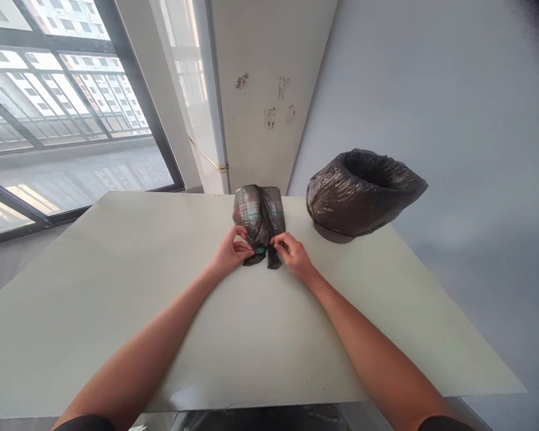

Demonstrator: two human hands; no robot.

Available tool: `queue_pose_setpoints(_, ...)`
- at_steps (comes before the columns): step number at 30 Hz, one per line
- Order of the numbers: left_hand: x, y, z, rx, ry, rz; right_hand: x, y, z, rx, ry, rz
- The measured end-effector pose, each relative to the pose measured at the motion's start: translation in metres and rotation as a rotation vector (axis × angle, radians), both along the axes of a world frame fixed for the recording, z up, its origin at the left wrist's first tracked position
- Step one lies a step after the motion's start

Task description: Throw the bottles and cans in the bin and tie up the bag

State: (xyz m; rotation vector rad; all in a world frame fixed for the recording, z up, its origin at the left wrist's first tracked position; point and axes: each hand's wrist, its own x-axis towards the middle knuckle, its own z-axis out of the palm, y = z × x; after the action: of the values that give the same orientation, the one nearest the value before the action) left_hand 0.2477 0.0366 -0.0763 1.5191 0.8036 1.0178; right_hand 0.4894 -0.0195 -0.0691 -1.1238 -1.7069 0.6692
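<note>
A dark see-through plastic bag (261, 212) with things inside lies near the far edge of the white table (161, 251). Its gathered neck points toward me and splits into two short loose ends. My left hand (234, 250) is at the left side of the neck, thumb and fingers curled toward the left end. On the other side, my right hand (291, 251) pinches the bag close to the right end. What exactly is inside the bag I cannot make out, though some reddish and printed surfaces show through.
A bin lined with a black plastic bag (341, 203) stands at the table's back right, mouth open. Behind the table is a white fridge (260, 66), with a grey wall (453, 149) to the right. A glass balcony door (67, 108) is at the left.
</note>
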Motion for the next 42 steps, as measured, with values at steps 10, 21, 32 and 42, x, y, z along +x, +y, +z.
queue_pose_setpoints(10, 0.000, -0.002, 0.003, 0.036, 0.004, -0.109, 0.010, 0.000, 0.002, -0.082, 0.466, -0.083)
queue_pose_setpoints(21, -0.007, -0.005, 0.017, -0.209, -0.372, -0.221, 0.010, 0.004, 0.001, -0.219, 0.715, 0.023)
queue_pose_setpoints(32, -0.020, -0.002, 0.036, -0.267, -0.730, -0.078, 0.008, 0.005, -0.011, -0.126, 0.169, 0.040)
queue_pose_setpoints(42, -0.005, 0.009, 0.001, 0.046, -0.167, 0.219, 0.008, 0.004, -0.001, -0.197, 0.537, -0.042)
